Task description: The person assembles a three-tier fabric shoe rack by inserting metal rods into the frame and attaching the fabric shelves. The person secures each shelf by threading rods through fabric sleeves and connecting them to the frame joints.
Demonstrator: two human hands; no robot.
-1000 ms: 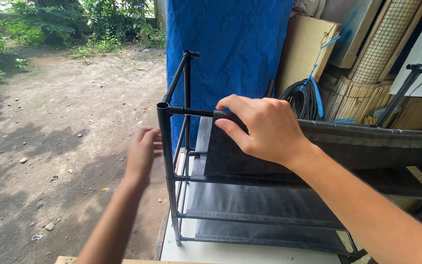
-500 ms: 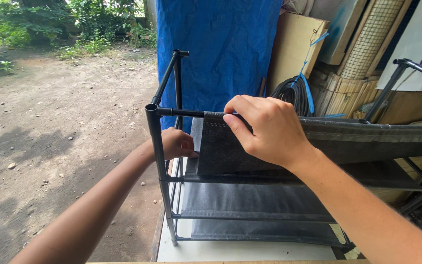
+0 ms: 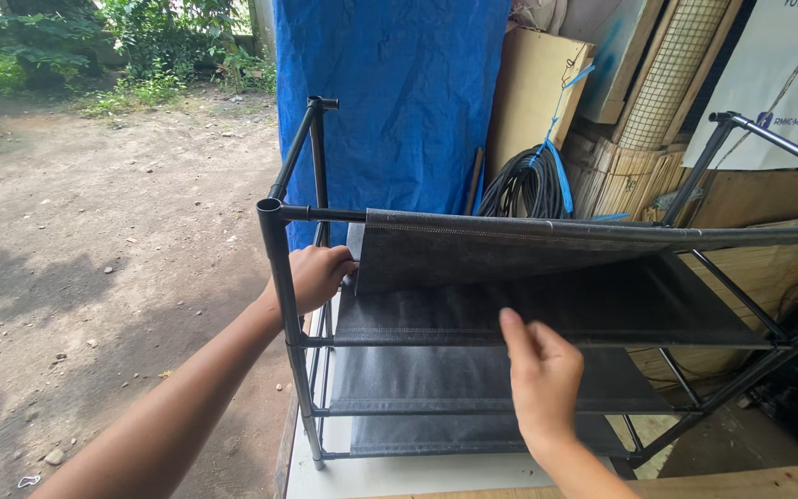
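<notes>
The fingers of the left hand (image 3: 311, 275) are curled around the loose end of the top cloth (image 3: 547, 254), just inside the corner post (image 3: 274, 268) of the rack (image 3: 510, 351). The right hand (image 3: 542, 379) is open and holds nothing; it has been taken off the top bar (image 3: 325, 213) and lowered to the second shelf (image 3: 547, 319), its fingertips near the front hem. The cloth's far edge is thus left hanging unfastened. The left fingertips are hidden behind the cloth, and the rack's right end is cut off.
</notes>
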